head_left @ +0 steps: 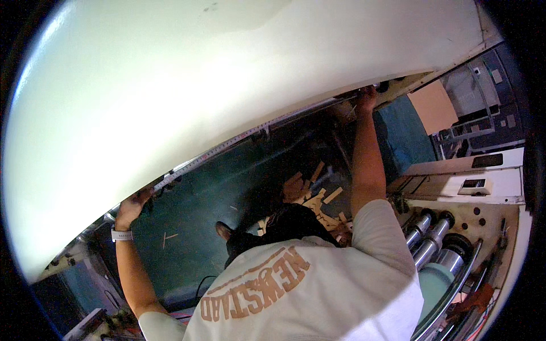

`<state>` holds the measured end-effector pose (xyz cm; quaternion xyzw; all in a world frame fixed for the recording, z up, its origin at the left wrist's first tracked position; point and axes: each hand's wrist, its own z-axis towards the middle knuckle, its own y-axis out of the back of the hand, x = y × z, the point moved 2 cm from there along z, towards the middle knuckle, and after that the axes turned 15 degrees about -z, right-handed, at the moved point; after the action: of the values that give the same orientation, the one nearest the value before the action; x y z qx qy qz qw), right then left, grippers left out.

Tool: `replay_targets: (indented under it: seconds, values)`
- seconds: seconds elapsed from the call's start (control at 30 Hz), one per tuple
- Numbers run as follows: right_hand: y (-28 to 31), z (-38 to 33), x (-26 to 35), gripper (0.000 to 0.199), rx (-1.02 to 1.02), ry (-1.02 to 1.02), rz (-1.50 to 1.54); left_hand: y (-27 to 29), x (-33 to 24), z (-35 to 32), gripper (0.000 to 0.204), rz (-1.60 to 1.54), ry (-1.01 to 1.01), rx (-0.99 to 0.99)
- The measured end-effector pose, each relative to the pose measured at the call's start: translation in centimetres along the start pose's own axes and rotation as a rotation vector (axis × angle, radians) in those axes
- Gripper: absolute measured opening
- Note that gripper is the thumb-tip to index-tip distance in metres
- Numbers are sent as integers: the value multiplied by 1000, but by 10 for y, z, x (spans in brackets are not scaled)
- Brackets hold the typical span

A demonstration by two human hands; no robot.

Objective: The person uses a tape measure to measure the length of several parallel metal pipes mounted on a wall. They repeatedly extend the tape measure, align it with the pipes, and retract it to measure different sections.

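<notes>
A large cream panel fills the upper part of the head view. Below its lower edge runs a long narrow rail with a marked scale. My left hand is at the rail's left end, its fingers curled up by the panel edge and partly hidden. At the far right end, my right hand is closed just under the panel. What either hand grips is too dark and covered to make out. A pale band circles my left wrist.
Wooden offcuts lie on the dark green floor by my shoe. To my right are shiny metal cylinders, a curved hose and a pale machine housing. A tan board stands farther back.
</notes>
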<state>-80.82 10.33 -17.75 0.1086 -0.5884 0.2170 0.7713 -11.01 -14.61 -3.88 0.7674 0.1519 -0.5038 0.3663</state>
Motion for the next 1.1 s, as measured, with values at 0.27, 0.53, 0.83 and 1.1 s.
replay_targets:
  seconds: [0.27, 0.53, 0.83, 1.1]
  values:
    - [-37, -4, 14, 39, -458, -601, 525, 17, 13, -18, 28, 0, 52, -118]
    - [-10, -97, 70, 38, -27, -927, 467, 14, 3, 6, 29, 288, -79, 105]
    - [-1, -61, 54, 37, 123, -973, 294, 31, 44, 17, 26, 86, -48, 111]
    - [-24, -92, 57, 37, 164, -957, 195, 32, 50, 24, 26, 95, -23, 76]
